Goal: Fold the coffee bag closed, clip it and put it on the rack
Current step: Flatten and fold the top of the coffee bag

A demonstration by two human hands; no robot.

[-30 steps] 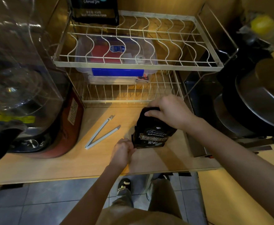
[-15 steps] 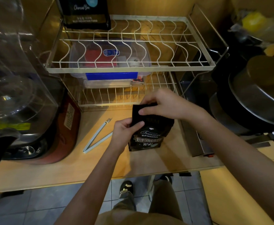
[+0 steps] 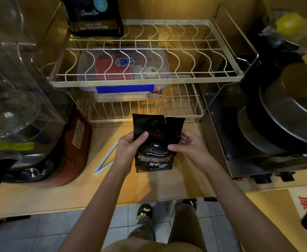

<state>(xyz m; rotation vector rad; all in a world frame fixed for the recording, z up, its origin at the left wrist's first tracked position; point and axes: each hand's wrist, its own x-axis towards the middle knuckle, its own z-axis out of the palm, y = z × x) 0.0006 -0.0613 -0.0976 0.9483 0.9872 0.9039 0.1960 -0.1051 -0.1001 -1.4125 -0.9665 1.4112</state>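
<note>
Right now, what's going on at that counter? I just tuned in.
A person is holding a black coffee bag upright over the wooden counter, left hand on one side and right hand on the other. The bag's top stands straight up, not yet folded over. The white clip lies open on the counter beside the left hand, untouched. Behind is the wire rack, with another dark bag already on its top tier.
</note>
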